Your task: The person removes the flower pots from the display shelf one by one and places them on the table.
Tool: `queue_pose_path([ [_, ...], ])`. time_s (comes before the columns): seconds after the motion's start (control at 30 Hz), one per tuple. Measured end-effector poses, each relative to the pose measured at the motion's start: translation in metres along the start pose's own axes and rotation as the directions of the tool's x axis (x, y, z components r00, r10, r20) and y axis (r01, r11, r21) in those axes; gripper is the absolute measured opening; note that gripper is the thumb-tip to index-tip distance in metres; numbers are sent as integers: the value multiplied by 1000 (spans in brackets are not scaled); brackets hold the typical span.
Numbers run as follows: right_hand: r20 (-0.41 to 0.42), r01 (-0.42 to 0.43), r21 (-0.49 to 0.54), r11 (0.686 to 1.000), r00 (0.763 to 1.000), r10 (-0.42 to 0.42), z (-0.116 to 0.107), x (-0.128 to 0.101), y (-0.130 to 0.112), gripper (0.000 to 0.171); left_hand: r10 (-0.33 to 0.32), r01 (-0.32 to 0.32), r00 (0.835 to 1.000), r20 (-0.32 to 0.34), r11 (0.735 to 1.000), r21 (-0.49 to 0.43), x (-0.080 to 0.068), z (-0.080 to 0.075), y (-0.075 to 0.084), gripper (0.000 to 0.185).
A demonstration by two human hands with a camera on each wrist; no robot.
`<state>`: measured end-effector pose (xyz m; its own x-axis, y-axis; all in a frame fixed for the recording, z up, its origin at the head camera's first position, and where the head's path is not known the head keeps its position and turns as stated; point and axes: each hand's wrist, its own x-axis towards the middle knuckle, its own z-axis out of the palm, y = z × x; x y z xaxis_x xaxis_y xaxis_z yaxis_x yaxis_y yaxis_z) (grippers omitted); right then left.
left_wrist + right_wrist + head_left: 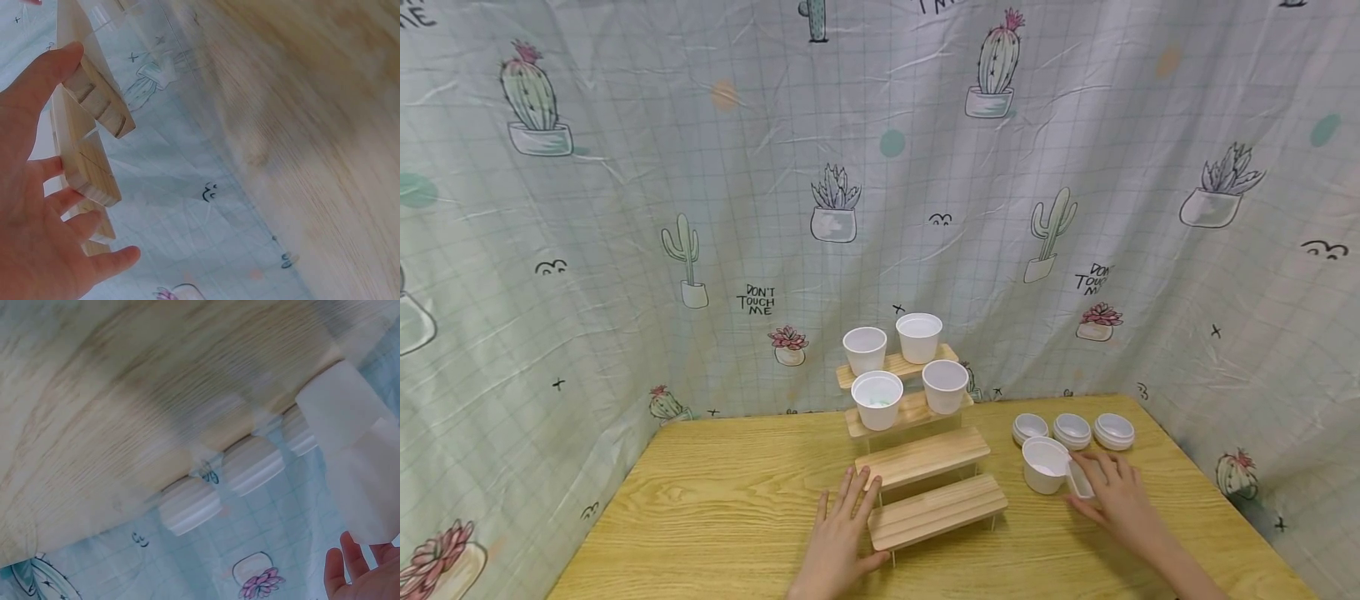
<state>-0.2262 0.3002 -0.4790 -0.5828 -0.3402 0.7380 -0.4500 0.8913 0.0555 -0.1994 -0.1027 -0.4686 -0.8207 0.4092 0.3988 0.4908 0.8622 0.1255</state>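
A stepped wooden stand (937, 508) with clear supports rises in four tiers. At its left end rests my left hand (838, 537), thumb on the lowest tier's end and fingertips at the tier above; the left wrist view shows the thumb (65, 59) against the wood. My right hand (1116, 498) holds a tilted white cup (1081, 480) between thumb and fingers, close beside an upright white cup (1043, 467). In the right wrist view its fingers (353, 556) are at the rim of the held cup (365, 487), which overlaps the upright cup (340, 403).
Two white cups (919, 340) stand on the top tier and two more (945, 387) on the tier below. Three shallow white bowls (1071, 432) sit in a row behind the right hand. A cactus-print curtain (880, 275) encloses the wooden table (715, 500).
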Motion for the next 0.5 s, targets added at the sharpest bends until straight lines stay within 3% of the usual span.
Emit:
queue_pose_path([
  [0.5,-16,-45,-8,999,999,45,4,-6,19,58,1,0,1000,7,1000,-14,0,0,0,96],
])
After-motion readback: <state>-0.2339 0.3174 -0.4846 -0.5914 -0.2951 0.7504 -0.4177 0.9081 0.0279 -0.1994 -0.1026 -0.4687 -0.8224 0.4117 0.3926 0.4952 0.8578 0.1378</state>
